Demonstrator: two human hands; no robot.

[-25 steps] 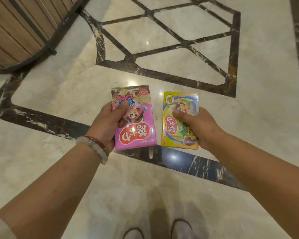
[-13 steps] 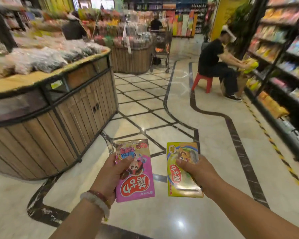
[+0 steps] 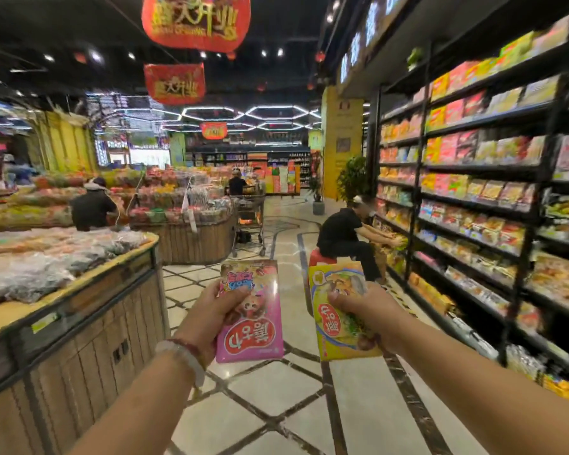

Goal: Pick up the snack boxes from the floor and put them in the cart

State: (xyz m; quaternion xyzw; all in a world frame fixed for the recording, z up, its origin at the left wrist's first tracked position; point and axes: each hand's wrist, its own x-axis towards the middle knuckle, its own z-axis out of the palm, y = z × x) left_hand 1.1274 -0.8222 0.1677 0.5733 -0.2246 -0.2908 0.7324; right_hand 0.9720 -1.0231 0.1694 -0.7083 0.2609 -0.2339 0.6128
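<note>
I see a shelf (image 3: 473, 178) of packets on the right, a wooden counter (image 3: 79, 323) on the left and a cart (image 3: 251, 221) far down the aisle. My left hand (image 3: 207, 315) grips the pink box (image 3: 252, 316) by its left edge, thumb across the front and fingers behind. My right hand (image 3: 367, 315) grips the yellow box (image 3: 337, 318) by its right edge, thumb on the front, both boxes held above the floor (image 3: 276, 405).

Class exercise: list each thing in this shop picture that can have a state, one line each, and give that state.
Pink snack box: off the floor, held upright in the left hand.
Yellow snack box: off the floor, held upright in the right hand.
Shopping cart: standing far down the aisle, contents too blurred to tell.
Red stool: occupied by a seated person.
</note>
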